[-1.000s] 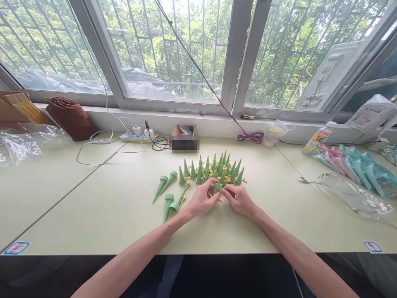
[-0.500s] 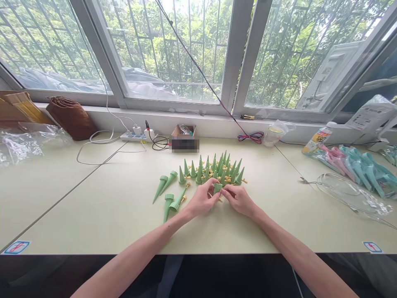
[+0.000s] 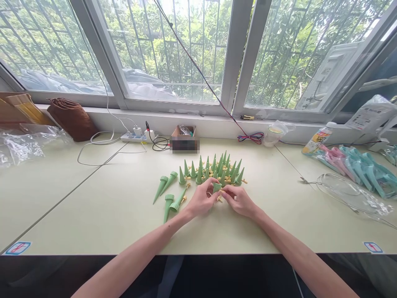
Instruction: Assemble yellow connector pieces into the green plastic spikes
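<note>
My left hand (image 3: 203, 198) is closed around a green plastic watering spike (image 3: 216, 187), its wide capped end turned up. Against the spike's side, the fingertips of my right hand (image 3: 239, 200) pinch a small yellowish valve piece, mostly hidden by the fingers. Just beyond both hands stand many green spikes (image 3: 223, 159) with points upward, yellowish valves (image 3: 245, 181) among their bases. To the left of my left hand lie several loose spikes (image 3: 168, 203), some with a yellowish valve (image 3: 187, 186) beside or on them.
Behind the spikes are a small open box (image 3: 185, 132) and a power strip (image 3: 138, 135) with cables. Teal and pink bagged items (image 3: 366, 167), a spray can (image 3: 319, 138) and a coiled white cable (image 3: 335, 186) lie right. A brown bundle (image 3: 72, 120) rests far left.
The spike in my left hand has tilted slightly, and my right fingertips have shifted a little at its side. The spikes on the table stay where they were.
</note>
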{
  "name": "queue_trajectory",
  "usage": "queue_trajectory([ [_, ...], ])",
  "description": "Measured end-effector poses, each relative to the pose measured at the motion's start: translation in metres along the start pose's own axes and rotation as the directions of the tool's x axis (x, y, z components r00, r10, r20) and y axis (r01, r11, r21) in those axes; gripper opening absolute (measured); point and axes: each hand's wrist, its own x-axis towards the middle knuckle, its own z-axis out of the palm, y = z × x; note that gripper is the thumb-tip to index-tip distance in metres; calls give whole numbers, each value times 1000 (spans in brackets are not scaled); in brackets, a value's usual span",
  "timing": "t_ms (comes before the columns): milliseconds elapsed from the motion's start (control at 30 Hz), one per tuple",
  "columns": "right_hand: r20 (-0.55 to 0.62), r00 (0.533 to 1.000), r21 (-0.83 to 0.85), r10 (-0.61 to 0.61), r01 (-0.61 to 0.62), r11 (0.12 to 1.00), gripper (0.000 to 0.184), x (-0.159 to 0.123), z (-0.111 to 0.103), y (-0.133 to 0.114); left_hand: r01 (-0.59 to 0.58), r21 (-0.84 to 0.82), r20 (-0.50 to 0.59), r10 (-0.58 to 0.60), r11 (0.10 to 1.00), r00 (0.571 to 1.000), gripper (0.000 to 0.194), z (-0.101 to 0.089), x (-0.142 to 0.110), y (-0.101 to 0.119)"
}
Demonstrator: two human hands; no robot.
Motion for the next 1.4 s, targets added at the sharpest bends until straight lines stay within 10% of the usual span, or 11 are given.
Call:
queue_trajectory([
  [1400,-80,995,77,56,-50,996,28,0,1,2,22,-185,-7,-24,982,1000,37,-2,0,6],
])
